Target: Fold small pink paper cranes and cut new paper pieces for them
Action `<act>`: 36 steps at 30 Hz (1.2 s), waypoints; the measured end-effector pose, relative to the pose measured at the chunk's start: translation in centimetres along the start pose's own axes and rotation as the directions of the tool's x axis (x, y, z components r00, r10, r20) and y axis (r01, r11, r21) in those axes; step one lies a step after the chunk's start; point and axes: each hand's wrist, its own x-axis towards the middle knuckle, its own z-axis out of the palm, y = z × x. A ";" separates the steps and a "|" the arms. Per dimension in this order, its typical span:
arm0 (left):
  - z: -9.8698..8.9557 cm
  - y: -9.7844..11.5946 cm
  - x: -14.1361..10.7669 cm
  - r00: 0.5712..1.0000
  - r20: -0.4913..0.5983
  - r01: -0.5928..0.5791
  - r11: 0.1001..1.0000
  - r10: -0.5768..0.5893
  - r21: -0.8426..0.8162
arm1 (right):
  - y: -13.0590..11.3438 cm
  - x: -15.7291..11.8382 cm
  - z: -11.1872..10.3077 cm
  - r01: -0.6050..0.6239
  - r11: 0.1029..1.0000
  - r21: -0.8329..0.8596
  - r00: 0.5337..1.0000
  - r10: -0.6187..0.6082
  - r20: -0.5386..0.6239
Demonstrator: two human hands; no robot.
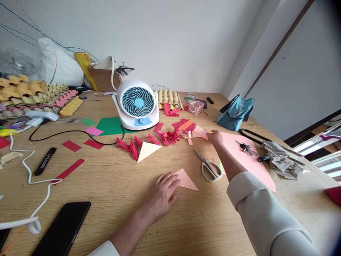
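Hand, left (163, 186): lay palm down on the wooden tabletop (213, 220), fingers extended and close together, gripping nothing, tips over the left edge of a pink paper triangle (187, 180). Scissors (211, 170), white-handled: lay right of the triangle, apart from it. Black marker (45, 161): at the left. Large pink sheet (253, 165): at the right, bearing a bunch of keys (247, 148). Cream paper triangle (147, 151): ahead of the left hand, just beside crumpled red paper pieces (173, 137).

Hand, right (215, 138): stretched out beyond the scissors, fingers curled in at the right end of a pale pink slip (199, 132); its fingertips were too small and partly hidden, so whether they held anything could not be told.

Step in hand, as judged: steadying the triangle while the other hand reached among loose papers. Such a move seemed to call for a light fingertip pinch, with the forearm clear of the blades.

Green sheet (110, 126): left of the fan's base. Blue bag (236, 113): toward the right edge. White fan (138, 101): upright, grille facing forward. Pink basket (195, 107) and egg tray (168, 99): behind the papers. Pale wall (181, 46): the background.
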 end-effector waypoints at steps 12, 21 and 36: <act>0.0 0.4 -0.1 0.999 -0.014 0.041 0.999 -0.041 -0.001 | -1.2 -9.7 -1.1 0.327 0.938 0.116 0.936 -0.339 0.099; -0.1 0.9 -0.1 0.997 -0.072 0.040 0.999 -0.039 0.018 | -1.5 -21.3 -2.0 0.608 0.781 0.143 0.725 -0.620 0.300; 0.4 0.3 0.0 0.967 -0.217 0.123 0.990 -0.134 -0.063 | -0.9 -24.2 -1.8 0.698 0.715 0.050 0.674 -0.678 0.294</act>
